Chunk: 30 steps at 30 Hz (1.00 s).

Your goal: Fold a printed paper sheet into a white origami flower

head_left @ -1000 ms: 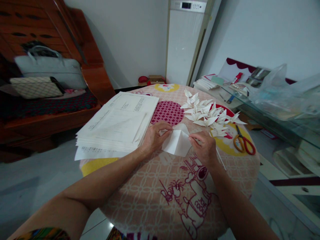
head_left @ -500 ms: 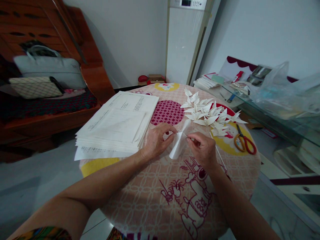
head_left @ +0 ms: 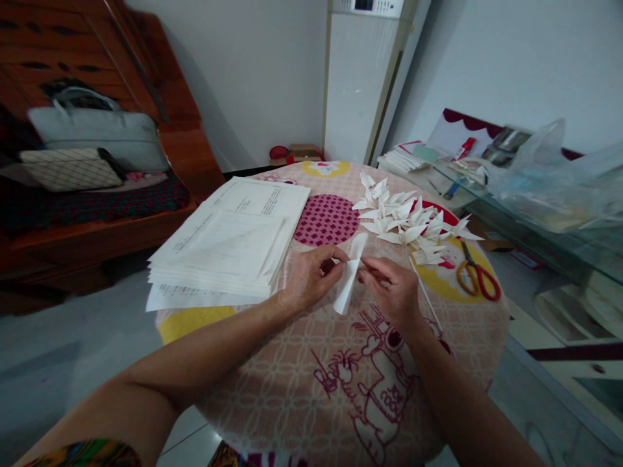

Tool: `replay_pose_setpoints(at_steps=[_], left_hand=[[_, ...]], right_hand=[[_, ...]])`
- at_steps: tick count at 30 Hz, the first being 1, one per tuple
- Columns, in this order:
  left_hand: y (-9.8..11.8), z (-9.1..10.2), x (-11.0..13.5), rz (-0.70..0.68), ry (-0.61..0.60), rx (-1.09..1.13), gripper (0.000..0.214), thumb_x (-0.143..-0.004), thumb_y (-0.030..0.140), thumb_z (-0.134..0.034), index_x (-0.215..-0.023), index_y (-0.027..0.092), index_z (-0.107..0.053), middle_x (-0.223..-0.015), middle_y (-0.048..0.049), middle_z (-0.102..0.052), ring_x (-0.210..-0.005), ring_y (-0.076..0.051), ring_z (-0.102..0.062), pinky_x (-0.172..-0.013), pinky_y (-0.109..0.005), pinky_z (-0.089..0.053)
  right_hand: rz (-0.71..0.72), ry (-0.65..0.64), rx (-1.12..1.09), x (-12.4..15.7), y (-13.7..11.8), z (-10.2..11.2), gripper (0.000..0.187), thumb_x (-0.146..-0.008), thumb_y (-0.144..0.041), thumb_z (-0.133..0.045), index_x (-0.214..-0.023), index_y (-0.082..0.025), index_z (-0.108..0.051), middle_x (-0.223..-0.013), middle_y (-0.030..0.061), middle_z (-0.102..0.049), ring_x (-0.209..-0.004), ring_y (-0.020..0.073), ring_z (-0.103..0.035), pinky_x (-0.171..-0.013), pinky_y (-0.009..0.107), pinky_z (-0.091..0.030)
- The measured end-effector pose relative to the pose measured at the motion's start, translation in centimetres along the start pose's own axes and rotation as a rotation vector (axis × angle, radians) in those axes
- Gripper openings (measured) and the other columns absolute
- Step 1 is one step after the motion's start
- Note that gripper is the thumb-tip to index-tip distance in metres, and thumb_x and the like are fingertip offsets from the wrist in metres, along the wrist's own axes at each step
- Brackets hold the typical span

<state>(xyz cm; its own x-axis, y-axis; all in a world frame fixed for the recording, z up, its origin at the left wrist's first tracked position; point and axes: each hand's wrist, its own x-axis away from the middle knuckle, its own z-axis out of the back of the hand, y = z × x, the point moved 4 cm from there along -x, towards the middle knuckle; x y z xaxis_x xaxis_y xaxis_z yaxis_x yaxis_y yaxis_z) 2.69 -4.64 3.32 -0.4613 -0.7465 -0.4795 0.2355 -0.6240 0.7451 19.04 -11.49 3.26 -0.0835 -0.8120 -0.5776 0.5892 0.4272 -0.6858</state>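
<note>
Between my hands, a narrow piece of folded white paper (head_left: 346, 292) is held just over the tablecloth, slanting from lower left to upper right. My left hand (head_left: 314, 275) pinches its left edge between thumb and forefinger. On the other side my right hand (head_left: 392, 288) grips the right edge near the middle, fingers curled. Several folded paper cranes (head_left: 399, 217) lie clustered beyond my right hand. A thin white stick (head_left: 428, 298) rests beside my right wrist. To the left of my left hand sits a stack of printed paper sheets (head_left: 219, 227).
Scissors (head_left: 474, 272) with orange and red handles lie at the right of the round table, whose patterned cloth (head_left: 272, 376) covers it. A glass shelf (head_left: 530, 224) with plastic bags (head_left: 545, 181) stands close on the right. A wooden bench (head_left: 180, 162) with bags is at left.
The folded paper has turned slightly and looks narrower, its upper and lower parts more in line. Both hands have shifted only a little and keep hold of it.
</note>
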Motion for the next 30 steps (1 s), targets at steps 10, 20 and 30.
replay_pose_setpoints(at_steps=[10,20,30], left_hand=[[0.0,-0.2,0.0,-0.045,-0.045,0.101,0.011,-0.09,0.023,-0.064,-0.096,0.017,-0.07,-0.08,-0.0016,-0.072,-0.067,-0.01,-0.065,-0.061,-0.02,-0.05],[0.7,0.3,-0.2,-0.127,-0.113,0.057,0.01,-0.09,0.023,-0.062,-0.088,0.016,-0.069,-0.075,-0.001,-0.068,-0.061,-0.008,-0.058,-0.056,-0.019,-0.043],[1.8,0.6,0.1,-0.246,-0.136,-0.049,0.011,-0.093,0.024,-0.059,-0.091,0.016,-0.067,-0.077,-0.001,-0.066,-0.06,-0.008,-0.055,-0.055,-0.02,-0.042]], right_hand=[[0.048,-0.007,0.08,0.1,0.0,0.2,0.021,-0.09,-0.024,-0.061,-0.105,-0.02,-0.075,-0.086,0.0056,-0.076,-0.069,0.0167,-0.071,-0.063,0.029,-0.057],[0.144,-0.081,0.117,-0.4,-1.4,0.5,0.021,-0.091,-0.022,-0.059,-0.103,-0.02,-0.076,-0.079,0.0048,-0.075,-0.068,0.0153,-0.068,-0.062,0.027,-0.054],[0.164,-0.089,0.065,-0.5,-2.3,0.8,0.02,-0.092,-0.019,-0.056,-0.097,-0.021,-0.075,-0.079,0.0045,-0.073,-0.071,0.0154,-0.067,-0.065,0.028,-0.053]])
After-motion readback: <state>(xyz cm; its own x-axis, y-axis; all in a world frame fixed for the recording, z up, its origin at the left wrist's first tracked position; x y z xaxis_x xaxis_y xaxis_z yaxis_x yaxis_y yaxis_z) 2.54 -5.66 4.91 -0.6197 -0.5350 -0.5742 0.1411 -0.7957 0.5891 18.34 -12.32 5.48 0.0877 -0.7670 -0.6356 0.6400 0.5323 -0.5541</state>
